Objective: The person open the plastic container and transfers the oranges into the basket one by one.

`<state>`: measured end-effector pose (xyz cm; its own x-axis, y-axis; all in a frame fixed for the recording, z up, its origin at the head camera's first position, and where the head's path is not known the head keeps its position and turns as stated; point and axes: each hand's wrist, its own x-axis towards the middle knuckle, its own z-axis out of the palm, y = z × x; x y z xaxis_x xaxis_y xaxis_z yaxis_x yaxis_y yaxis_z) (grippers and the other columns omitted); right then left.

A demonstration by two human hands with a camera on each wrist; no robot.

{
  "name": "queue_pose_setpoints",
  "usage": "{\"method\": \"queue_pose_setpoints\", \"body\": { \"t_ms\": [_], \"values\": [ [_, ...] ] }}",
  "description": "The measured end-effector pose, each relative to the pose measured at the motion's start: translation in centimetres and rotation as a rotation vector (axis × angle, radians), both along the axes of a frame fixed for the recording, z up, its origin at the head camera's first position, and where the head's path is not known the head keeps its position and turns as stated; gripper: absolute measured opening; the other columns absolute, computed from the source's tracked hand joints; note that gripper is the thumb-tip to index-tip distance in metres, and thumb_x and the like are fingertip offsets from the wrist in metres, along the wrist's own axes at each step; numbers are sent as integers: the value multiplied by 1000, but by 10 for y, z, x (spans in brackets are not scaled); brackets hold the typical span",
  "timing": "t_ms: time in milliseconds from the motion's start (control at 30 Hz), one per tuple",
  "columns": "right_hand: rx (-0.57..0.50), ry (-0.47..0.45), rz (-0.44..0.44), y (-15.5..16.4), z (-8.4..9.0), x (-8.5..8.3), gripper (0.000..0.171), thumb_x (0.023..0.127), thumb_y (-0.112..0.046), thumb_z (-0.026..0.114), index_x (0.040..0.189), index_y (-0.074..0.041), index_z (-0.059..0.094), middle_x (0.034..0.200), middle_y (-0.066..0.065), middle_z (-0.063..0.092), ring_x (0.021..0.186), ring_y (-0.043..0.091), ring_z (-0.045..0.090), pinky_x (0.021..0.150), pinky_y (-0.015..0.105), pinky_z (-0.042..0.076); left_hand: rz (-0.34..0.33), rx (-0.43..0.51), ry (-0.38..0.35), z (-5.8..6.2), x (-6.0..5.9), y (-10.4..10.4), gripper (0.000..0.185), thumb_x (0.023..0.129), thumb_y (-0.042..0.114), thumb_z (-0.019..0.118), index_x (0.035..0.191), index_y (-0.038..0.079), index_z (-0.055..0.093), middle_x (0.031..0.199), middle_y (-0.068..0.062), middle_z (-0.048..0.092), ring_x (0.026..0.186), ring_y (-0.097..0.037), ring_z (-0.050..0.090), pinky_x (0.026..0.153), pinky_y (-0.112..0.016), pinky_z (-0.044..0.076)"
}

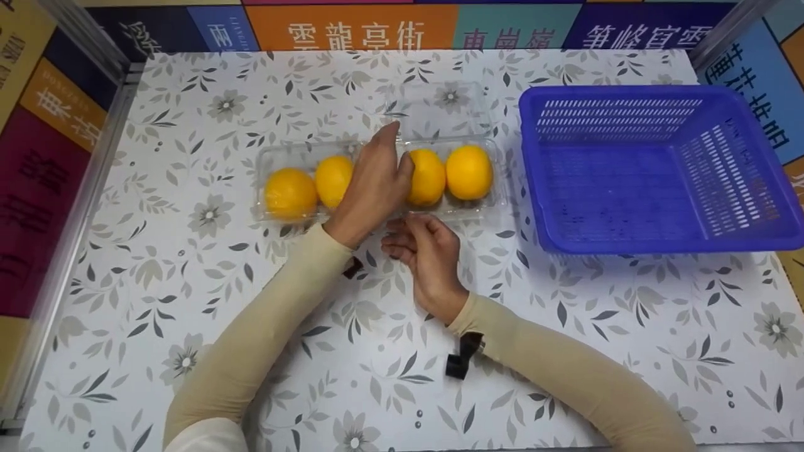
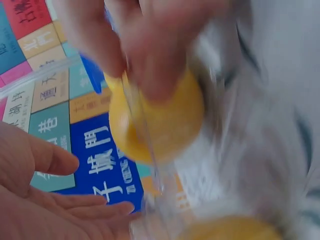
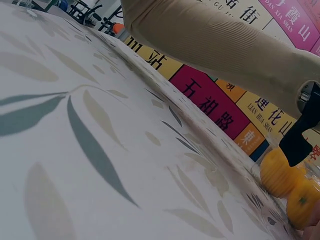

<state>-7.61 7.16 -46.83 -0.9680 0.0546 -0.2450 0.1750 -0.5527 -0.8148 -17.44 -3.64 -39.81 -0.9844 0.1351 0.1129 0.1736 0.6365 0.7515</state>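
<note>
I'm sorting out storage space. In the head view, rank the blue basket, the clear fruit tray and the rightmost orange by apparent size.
1. blue basket
2. clear fruit tray, longer but shallower
3. rightmost orange, clearly smallest

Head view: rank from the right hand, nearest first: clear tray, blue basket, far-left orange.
1. Clear tray: just above the right hand; its front edge is at the fingertips.
2. Far-left orange: in the tray's left end, beyond the left hand.
3. Blue basket: off to the right. Its near corner rivals the orange; too close to call.
</note>
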Motion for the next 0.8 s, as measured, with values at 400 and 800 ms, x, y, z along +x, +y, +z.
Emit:
{"method": "queue_pose_setpoints", "body": {
  "t_ms": [400,800],
  "values": [
    [-7,12,-18,1,0,-1,19,113,-6,57,102,0,70,89,15,76,73,25,75,69,37,67,44,161,10,-2,32,9,59,109,3,54,164,-6,38,170,-22,40,159,-30,38,133,-31,26],
    [12,-19,-51,-2,-1,-2,25,115,-8,56,95,-3,70,77,8,69,64,17,66,58,30,58,86,303,-65,-14,46,17,72,109,8,52,172,-4,18,178,-23,22,165,-28,24,135,-33,18]
  ]
}}
